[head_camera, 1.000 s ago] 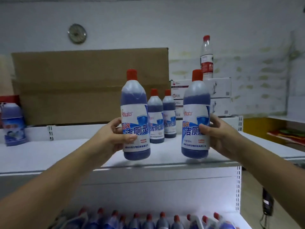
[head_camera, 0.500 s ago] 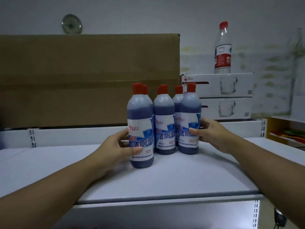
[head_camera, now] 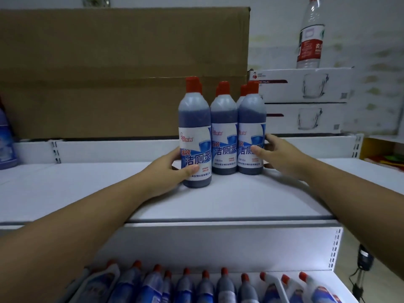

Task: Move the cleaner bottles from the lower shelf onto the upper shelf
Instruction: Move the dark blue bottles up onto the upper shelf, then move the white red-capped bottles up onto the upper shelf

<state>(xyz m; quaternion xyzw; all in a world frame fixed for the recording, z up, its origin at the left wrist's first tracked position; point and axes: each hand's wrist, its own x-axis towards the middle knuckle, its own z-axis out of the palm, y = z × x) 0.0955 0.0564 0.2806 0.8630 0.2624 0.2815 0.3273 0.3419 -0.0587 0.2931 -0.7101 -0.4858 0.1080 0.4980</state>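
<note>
Several blue cleaner bottles with red caps stand clustered on the white upper shelf. My left hand is wrapped around the front left bottle, which rests on the shelf a little nearer than the others. My right hand clasps the front right bottle, thumb on its label and fingers behind it. A middle bottle stands between them, and more caps show behind. A row of several more cleaner bottles fills the lower shelf at the bottom of the view.
A big cardboard box stands behind the cluster. Stacked white cartons carry a water bottle at the back right. Another blue bottle sits at the far left. A black device hangs by the shelf's right side.
Both held bottles went from mid-air down onto the upper shelf, beside the standing ones. The view has tilted down, so the lower shelf's row shows again.
</note>
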